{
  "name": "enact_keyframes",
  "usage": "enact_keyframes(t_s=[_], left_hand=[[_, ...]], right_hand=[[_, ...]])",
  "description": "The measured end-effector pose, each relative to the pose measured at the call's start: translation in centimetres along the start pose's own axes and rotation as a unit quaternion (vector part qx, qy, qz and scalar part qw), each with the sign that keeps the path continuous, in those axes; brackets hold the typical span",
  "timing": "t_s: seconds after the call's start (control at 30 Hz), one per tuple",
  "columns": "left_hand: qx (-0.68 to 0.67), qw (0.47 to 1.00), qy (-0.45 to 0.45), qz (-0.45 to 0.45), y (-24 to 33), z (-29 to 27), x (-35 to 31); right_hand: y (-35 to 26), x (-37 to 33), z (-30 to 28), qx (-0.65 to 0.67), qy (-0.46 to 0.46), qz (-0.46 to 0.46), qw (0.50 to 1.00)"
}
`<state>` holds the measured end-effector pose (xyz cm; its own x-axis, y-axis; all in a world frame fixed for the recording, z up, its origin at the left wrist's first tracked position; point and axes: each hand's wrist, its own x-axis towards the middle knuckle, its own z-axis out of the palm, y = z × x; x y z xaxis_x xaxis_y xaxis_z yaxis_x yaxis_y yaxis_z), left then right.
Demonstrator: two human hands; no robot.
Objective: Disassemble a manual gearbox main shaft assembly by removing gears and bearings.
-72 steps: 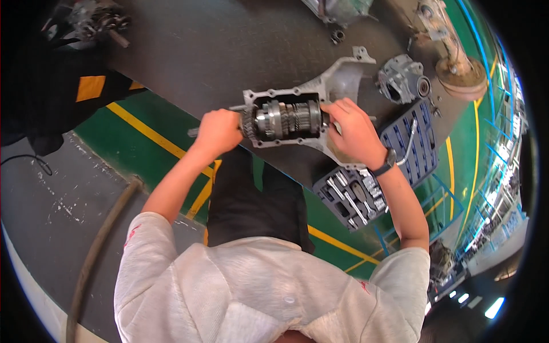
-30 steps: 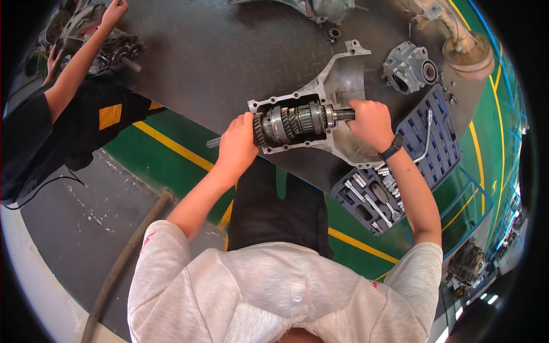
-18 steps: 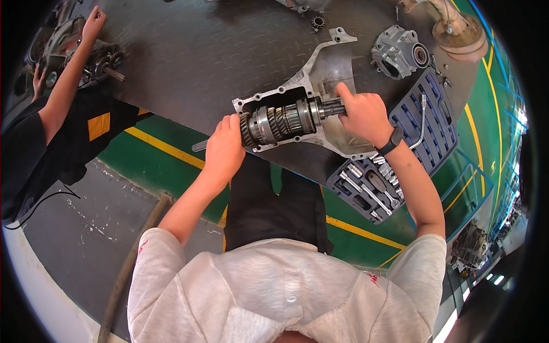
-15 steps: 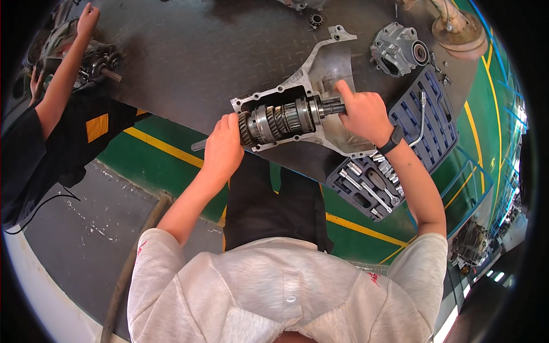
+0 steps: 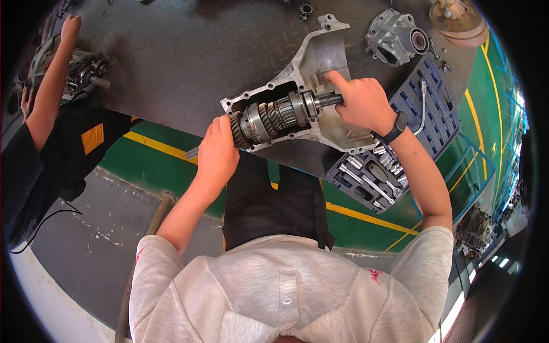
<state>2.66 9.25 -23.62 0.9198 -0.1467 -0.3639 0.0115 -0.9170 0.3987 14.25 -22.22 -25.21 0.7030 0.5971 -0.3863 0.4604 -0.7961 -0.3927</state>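
Note:
A gear shaft assembly point(image 5: 267, 118), with several steel gears and rings along it, lies in an open cast-metal gearbox housing point(image 5: 293, 74). The housing's bell-shaped end points right. My left hand point(image 5: 219, 150) is closed around the left end of the assembly, beside the last large gear. Past that hand a splined shaft tip sticks out. At the other end my right hand point(image 5: 366, 102), a dark watch on its wrist, grips the thin end of the shaft above the bell. One of its digits points up and to the left, off the shaft.
An open socket tool case point(image 5: 426, 106) with a long-handled wrench point(image 5: 423, 111) lies right of the housing. Behind it stand a smaller metal casing point(image 5: 394, 37) and a round stand point(image 5: 460, 23). At far left a co-worker's arm point(image 5: 52, 83) is beside another gear assembly point(image 5: 86, 77).
The whole view has tilted and shifted slightly, so the housing's right end appears higher. Both my hands keep their hold on the gear shaft assembly, which remains in the housing.

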Motion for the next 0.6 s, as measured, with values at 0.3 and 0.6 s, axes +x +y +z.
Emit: enact_keyframes(t_s=[0.3, 0.6], left_hand=[[-0.014, 1.000, -0.009, -0.007, -0.3, 0.5, 0.0], [-0.023, 0.999, 0.001, -0.022, -0.7, 1.1, -0.1]], right_hand=[[0.3, 0.0, 0.5, 0.018, -0.006, 0.000, 1.000], [0.2, 0.6, 1.1, 0.004, -0.018, 0.010, 1.000]])
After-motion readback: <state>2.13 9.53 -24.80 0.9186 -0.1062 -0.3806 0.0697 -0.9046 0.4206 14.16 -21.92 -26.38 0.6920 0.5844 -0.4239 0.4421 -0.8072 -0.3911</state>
